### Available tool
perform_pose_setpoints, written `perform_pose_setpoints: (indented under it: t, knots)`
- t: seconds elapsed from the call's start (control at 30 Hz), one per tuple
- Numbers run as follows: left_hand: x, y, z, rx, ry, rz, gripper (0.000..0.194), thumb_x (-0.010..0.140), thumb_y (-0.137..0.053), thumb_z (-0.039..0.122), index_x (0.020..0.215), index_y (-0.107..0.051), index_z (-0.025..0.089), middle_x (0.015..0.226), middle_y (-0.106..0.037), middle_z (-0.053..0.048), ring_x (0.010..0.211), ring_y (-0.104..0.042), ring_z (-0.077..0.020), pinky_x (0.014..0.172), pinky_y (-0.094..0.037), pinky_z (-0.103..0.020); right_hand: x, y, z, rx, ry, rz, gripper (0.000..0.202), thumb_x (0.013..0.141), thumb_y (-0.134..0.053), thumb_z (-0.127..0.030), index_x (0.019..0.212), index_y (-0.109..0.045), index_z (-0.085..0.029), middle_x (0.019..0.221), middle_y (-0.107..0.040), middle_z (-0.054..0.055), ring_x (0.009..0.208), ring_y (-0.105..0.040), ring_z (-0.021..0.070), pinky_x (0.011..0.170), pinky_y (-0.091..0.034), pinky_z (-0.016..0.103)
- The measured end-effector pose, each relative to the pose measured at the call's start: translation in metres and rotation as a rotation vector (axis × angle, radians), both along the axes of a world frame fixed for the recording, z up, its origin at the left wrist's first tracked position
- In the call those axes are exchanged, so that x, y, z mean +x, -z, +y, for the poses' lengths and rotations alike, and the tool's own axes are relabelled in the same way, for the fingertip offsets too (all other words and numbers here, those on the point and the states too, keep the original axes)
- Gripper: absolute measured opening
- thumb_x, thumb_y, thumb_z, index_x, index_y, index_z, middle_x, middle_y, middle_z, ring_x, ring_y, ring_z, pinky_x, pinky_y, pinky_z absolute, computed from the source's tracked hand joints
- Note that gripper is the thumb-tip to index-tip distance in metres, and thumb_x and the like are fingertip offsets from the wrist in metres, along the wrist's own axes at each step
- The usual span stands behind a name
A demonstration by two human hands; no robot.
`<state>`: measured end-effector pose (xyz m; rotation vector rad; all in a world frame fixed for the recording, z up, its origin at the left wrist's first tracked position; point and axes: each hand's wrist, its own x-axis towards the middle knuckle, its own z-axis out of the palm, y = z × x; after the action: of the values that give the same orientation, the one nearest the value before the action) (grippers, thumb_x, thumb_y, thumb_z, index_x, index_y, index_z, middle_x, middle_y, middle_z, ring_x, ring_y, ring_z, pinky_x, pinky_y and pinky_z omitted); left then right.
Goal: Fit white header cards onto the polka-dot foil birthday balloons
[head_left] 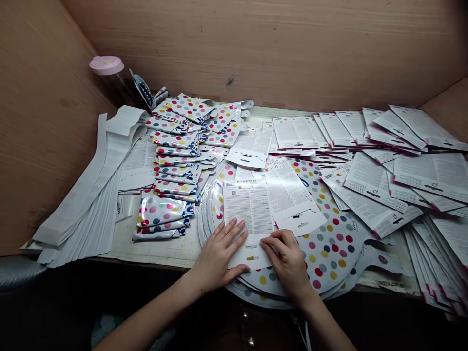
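Note:
A white printed card (246, 207) with columns of small text and hanger slots lies in front of me. My left hand (217, 253) rests open on its lower left part, fingers spread. My right hand (287, 261) is closed at the card's lower right edge, thumb and fingertips pinched together there. Another printed card (290, 187) lies beside it, partly overlapped. Both lie on a stack of round, flat polka-dot pieces (334, 248) with tab handles pointing right. Behind them, one more card (250, 146) leans over the stack's far edge.
Folded polka-dot packets (164, 209) are piled left of centre. Long white paper strips (87, 209) fan out at the far left. Many printed cards (376, 183) spread over the right side. A pink-lidded bottle (107, 66) stands back left. Wooden panels (256, 53) enclose the table.

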<state>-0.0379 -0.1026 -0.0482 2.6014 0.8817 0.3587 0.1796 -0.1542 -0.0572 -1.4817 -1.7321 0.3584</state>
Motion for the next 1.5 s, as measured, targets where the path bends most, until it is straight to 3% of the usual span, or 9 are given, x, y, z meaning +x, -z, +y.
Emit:
perform_pose_setpoints:
  t: [0.33, 0.63, 1.03, 1.1, 1.17, 1.27, 1.37, 1.43, 1.5]
  knots:
    - [0.000, 0.000, -0.001, 0.019, 0.010, 0.042, 0.090, 0.079, -0.061, 0.065, 0.148, -0.035, 0.013, 0.157, -0.030, -0.017, 0.146, -0.023, -0.0348, 0.115, -0.028, -0.054, -0.010, 0.003, 0.001, -0.118, 0.048, -0.016, 0.010, 0.092, -0.056, -0.015, 0.085, -0.060, -0.019, 0.082, -0.055, 0.004, 0.080, -0.049, 0.0207, 0.075, -0.042, 0.038]
    - [-0.001, 0.001, -0.002, 0.035, 0.012, 0.050, 0.086, 0.082, -0.058, 0.063, 0.148, -0.035, 0.013, 0.157, -0.029, -0.017, 0.146, -0.023, -0.0339, 0.115, -0.027, -0.054, -0.013, 0.004, -0.007, -0.040, 0.103, -0.055, 0.006, 0.094, -0.056, -0.015, 0.094, -0.060, -0.019, 0.086, -0.057, 0.004, 0.084, -0.053, 0.0196, 0.078, -0.041, 0.035]
    - [0.001, 0.003, -0.002, 0.023, 0.000, 0.030, 0.086, 0.082, -0.058, 0.063, 0.148, -0.035, 0.014, 0.156, -0.030, -0.017, 0.146, -0.024, -0.0345, 0.115, -0.027, -0.054, -0.025, 0.008, -0.002, -0.090, 0.128, -0.256, 0.017, 0.098, -0.042, -0.017, 0.085, -0.052, -0.018, 0.082, -0.052, 0.006, 0.082, -0.048, 0.0227, 0.078, -0.033, 0.040]
    - [0.000, 0.003, -0.002, 0.007, 0.002, 0.033, 0.086, 0.082, -0.059, 0.062, 0.149, -0.034, 0.014, 0.157, -0.029, -0.017, 0.146, -0.023, -0.0343, 0.115, -0.026, -0.054, -0.027, 0.001, -0.015, -0.088, 0.059, -0.267, 0.018, 0.097, -0.040, -0.015, 0.084, -0.051, -0.019, 0.081, -0.052, 0.005, 0.080, -0.049, 0.0212, 0.079, -0.033, 0.039]
    - [-0.002, 0.002, -0.001, -0.008, 0.016, 0.034, 0.088, 0.081, -0.059, 0.063, 0.150, -0.032, 0.014, 0.157, -0.027, -0.017, 0.146, -0.022, -0.0342, 0.115, -0.025, -0.054, -0.022, -0.011, -0.030, -0.127, -0.158, -0.276, 0.018, 0.096, -0.039, -0.013, 0.085, -0.051, -0.020, 0.082, -0.054, 0.003, 0.079, -0.050, 0.0192, 0.078, -0.036, 0.037]
    - [-0.007, 0.003, 0.004, -0.004, 0.069, 0.016, 0.095, 0.079, -0.057, 0.070, 0.151, -0.030, 0.014, 0.157, -0.028, -0.018, 0.146, -0.021, -0.0354, 0.116, -0.024, -0.055, -0.004, -0.028, -0.044, -0.224, -0.488, -0.279, 0.017, 0.095, -0.050, -0.024, 0.078, -0.050, -0.021, 0.079, -0.056, 0.001, 0.073, -0.051, 0.0168, 0.071, -0.040, 0.034]
    - [-0.015, 0.008, 0.005, 0.049, 0.191, -0.032, 0.088, 0.080, -0.055, 0.070, 0.147, -0.038, 0.016, 0.151, -0.040, -0.017, 0.144, -0.029, -0.0351, 0.116, -0.024, -0.055, 0.014, -0.032, -0.045, -0.224, -0.408, -0.291, 0.018, 0.090, -0.063, -0.032, 0.079, -0.054, -0.020, 0.083, -0.057, 0.004, 0.077, -0.051, 0.0186, 0.069, -0.043, 0.034]
    - [-0.020, 0.012, -0.001, 0.109, 0.257, -0.129, 0.071, 0.085, -0.059, 0.059, 0.140, -0.047, 0.015, 0.139, -0.055, -0.017, 0.138, -0.040, -0.0326, 0.114, -0.030, -0.053, 0.018, -0.026, -0.043, -0.205, -0.374, -0.318, 0.019, 0.088, -0.066, -0.032, 0.100, -0.059, -0.020, 0.100, -0.059, 0.008, 0.094, -0.053, 0.0240, 0.080, -0.046, 0.039]
    - [-0.022, 0.016, -0.011, 0.177, 0.249, -0.275, 0.052, 0.089, -0.063, 0.040, 0.131, -0.054, 0.012, 0.119, -0.068, -0.015, 0.124, -0.055, -0.0283, 0.108, -0.040, -0.047, 0.015, -0.017, -0.044, -0.157, -0.398, -0.334, 0.036, 0.087, -0.068, -0.030, 0.119, -0.056, -0.019, 0.111, -0.059, 0.011, 0.106, -0.050, 0.0280, 0.090, -0.045, 0.045]
